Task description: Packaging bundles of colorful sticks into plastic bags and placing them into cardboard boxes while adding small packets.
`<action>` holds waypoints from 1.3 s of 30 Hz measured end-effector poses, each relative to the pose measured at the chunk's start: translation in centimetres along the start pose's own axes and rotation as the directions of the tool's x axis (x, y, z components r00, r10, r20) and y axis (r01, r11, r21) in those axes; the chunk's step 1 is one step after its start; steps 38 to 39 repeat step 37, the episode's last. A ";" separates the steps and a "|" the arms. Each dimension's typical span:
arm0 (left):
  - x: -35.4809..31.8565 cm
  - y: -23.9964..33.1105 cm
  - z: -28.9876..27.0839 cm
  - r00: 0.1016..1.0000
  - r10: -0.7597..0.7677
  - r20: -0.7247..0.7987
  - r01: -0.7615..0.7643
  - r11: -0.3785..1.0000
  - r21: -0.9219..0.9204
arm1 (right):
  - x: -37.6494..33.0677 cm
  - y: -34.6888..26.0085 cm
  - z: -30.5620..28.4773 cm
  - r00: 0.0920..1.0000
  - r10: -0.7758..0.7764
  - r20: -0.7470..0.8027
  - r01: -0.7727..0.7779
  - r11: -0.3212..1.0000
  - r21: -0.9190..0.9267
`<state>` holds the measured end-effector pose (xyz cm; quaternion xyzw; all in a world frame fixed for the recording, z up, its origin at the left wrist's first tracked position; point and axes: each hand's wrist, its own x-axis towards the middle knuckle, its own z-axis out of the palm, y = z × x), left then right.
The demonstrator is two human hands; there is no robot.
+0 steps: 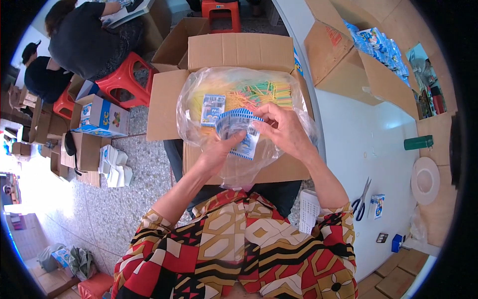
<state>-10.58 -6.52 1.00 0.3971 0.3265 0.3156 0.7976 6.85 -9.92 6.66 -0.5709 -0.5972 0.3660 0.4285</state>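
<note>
A small blue-and-white packet (pixel 247 145) with striped edges is in my two hands over an open cardboard box (pixel 239 52). My left hand (pixel 217 155) is closed round its lower left side, thumb on the front. At its upper right edge, the bent fingers of my right hand (pixel 286 130) pinch the packet. Whether its top is open, I cannot tell. Beneath, a clear plastic bag (pixel 190 123) lines the box and holds many thin sticks (pixel 279 94) in yellow, green and pink. Another flat blue-and-white packet (pixel 213 105) lies on the sticks, just beyond my left hand.
To the right runs a white table (pixel 343 144) with scissors (pixel 362 199), a small blue box (pixel 378 206), a green cylinder (pixel 418 143) and a carton (pixel 338 60) of blue packets (pixel 381 47). At left are red stools (pixel 128 82), seated people (pixel 89 40) and several cartons (pixel 102 117).
</note>
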 end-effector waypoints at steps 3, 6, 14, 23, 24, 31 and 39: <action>-0.2 -0.1 0.1 0.994 0.110 0.006 -0.111 0.991 0.071 | 0.0 -0.3 -0.5 0.994 0.066 0.085 -0.045 0.972 -0.231; -0.3 -0.1 0.2 0.992 0.126 0.006 -0.127 0.989 0.077 | 0.0 0.2 -0.4 0.996 0.050 0.074 -0.025 0.952 -0.304; -0.7 0.4 -0.5 0.999 -0.018 0.034 0.017 1.000 0.019 | -0.4 0.7 -0.5 0.997 -0.021 0.077 0.034 0.984 -0.175; -0.8 0.2 -0.7 0.996 0.080 0.046 -0.084 0.993 0.085 | -0.5 0.3 -0.3 0.992 -0.012 0.129 0.021 0.998 -0.067; -0.8 0.0 -0.7 0.996 0.088 0.024 -0.090 0.993 0.077 | -0.6 -0.1 -0.3 0.990 0.039 0.139 -0.037 0.999 -0.022; -0.7 -0.8 -1.2 0.988 0.138 -0.068 -0.134 0.989 0.061 | -1.6 -2.3 -0.3 0.995 -0.071 0.071 0.082 0.981 -0.176; -0.6 -1.2 -0.8 0.986 0.150 -0.074 -0.144 0.986 0.077 | -2.8 -1.4 -0.4 0.929 -0.363 0.068 0.352 0.817 -0.456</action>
